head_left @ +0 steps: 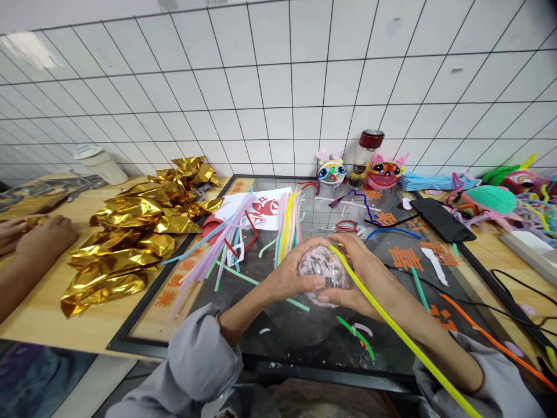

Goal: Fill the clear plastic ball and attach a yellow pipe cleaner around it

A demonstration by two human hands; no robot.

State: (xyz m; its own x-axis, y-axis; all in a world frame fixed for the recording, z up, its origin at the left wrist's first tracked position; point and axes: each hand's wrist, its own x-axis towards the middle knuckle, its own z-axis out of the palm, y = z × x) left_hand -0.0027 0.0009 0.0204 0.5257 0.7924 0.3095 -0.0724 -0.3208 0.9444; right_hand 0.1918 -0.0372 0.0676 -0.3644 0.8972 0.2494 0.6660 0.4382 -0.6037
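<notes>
Between both hands I hold a clear round ball (319, 267) patched with pale pink, above the dark glass board (270, 325). My left hand (291, 273) wraps round its left side, the thumb across the front. On the opposite side my right hand (359, 278) grips it, the thumb near the bottom. A long yellow pipe cleaner (395, 328) runs from the top of the ball over my right hand and down toward the lower right. Whether the yellow strip is fixed to the ball, I cannot tell. Short green pipe cleaner pieces (354, 335) lie just below.
Gold foil bags (130, 232) pile up at left, beside another person's hands (47, 238). Bundled pipe cleaners (287, 223), scissors (347, 226) and a phone (444, 219) lie around the board. At the back stand two decorated heads (331, 173) and a red-capped bottle (364, 157).
</notes>
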